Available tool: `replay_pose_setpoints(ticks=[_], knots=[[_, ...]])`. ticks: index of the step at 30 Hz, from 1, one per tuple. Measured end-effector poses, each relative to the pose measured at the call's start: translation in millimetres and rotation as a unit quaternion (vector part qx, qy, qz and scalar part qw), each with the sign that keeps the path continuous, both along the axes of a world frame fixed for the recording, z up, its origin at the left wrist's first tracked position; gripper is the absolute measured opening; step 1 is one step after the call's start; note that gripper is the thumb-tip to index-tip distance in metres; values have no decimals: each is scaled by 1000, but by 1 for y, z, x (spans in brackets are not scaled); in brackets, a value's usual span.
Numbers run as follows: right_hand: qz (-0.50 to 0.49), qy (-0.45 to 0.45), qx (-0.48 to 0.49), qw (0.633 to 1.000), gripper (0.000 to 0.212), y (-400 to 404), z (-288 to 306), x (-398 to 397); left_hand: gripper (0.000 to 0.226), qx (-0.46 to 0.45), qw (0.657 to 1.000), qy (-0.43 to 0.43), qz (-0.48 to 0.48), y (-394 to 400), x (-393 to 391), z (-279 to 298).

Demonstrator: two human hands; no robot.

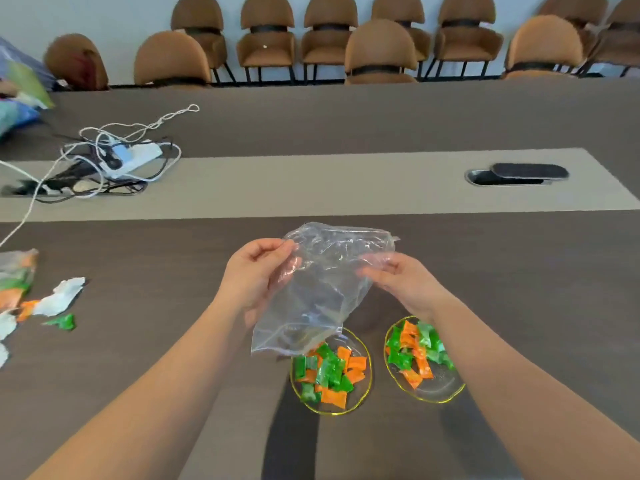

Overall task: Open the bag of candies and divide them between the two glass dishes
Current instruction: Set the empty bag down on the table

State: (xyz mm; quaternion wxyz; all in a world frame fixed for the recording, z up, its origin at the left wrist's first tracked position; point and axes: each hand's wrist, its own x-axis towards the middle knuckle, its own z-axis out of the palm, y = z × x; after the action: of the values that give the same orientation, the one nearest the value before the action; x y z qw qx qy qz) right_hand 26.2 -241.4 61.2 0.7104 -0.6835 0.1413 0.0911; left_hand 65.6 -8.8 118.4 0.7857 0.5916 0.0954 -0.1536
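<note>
A clear plastic bag (322, 289) hangs upside down above the table, looking empty, its mouth just over the left glass dish (367, 386). My left hand (252, 275) pinches the bag's upper left corner. My right hand (401, 278) grips its upper right side. Both gold-rimmed glass dishes hold green and orange wrapped candies (329, 372). The right dish (440, 393) is partly covered by my right forearm.
At the table's left edge lie another candy bag (15, 282), torn paper scraps (59, 296) and a loose green candy (64, 322). A tangle of cables and a power strip (114, 161) sits further back left. A cable port (512, 176) is at back right. Brown chairs line the wall.
</note>
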Motion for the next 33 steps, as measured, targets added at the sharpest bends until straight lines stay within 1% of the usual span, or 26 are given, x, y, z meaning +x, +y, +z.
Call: replay_pose_setpoints(ticks=[1, 2, 4, 7, 8, 11, 12, 13, 15, 16, 19, 20, 21, 22, 23, 26, 28, 30, 32, 33], knots=[[1, 12, 23, 1000, 12, 16, -4, 6, 7, 4, 1000, 0, 12, 13, 3, -1], [5, 25, 51, 998, 8, 32, -7, 11, 8, 6, 1000, -2, 29, 27, 8, -2], [20, 50, 89, 995, 11, 63, -12, 22, 9, 24, 997, -14, 69, 56, 18, -6], [54, 75, 86, 992, 13, 106, -20, 38, 9, 83, 990, -22, 115, 101, 36, -20], [64, 84, 83, 991, 13, 118, -24, 43, 14, 103, 987, -21, 119, 116, 41, -29], [76, 116, 90, 986, 13, 150, -41, 58, 56, 132, 988, 20, 82, 157, 48, -59], [76, 129, 91, 984, 12, 159, -48, 62, 62, 150, 986, 46, 57, 169, 48, -71], [77, 141, 90, 983, 12, 167, -55, 67, 63, 179, 981, 76, 28, 180, 46, -84], [78, 161, 79, 981, 15, 180, -70, 76, 58, 216, 968, 124, -8, 197, 40, -108], [79, 169, 64, 980, 20, 185, -78, 79, 53, 230, 964, 134, -13, 203, 38, -120], [85, 196, 6, 977, 31, 196, -99, 86, 40, 304, 942, 143, 23, 214, 36, -146], [87, 207, -8, 974, 31, 199, -105, 87, 34, 323, 934, 147, 38, 217, 37, -152], [91, 219, -25, 971, 26, 202, -110, 87, 28, 350, 924, 149, 43, 219, 40, -158], [99, 231, -52, 967, 18, 204, -115, 87, 25, 379, 913, 147, 42, 221, 42, -165], [109, 239, -90, 961, 16, 206, -118, 87, 22, 409, 900, 145, 30, 223, 45, -170], [136, 224, -216, 941, 26, 208, -131, 91, 17, 491, 861, 134, -6, 219, 48, -175], [145, 204, -265, 931, 25, 205, -134, 94, 23, 516, 848, 122, -14, 215, 49, -179], [152, 193, -289, 925, 28, 199, -136, 95, 26, 535, 836, 120, -20, 208, 50, -177], [151, 193, -297, 923, 29, 192, -136, 94, 13, 546, 828, 120, -36, 205, 51, -177], [153, 197, -297, 922, 31, 189, -136, 94, 13, 547, 828, 118, -43, 204, 51, -178]])
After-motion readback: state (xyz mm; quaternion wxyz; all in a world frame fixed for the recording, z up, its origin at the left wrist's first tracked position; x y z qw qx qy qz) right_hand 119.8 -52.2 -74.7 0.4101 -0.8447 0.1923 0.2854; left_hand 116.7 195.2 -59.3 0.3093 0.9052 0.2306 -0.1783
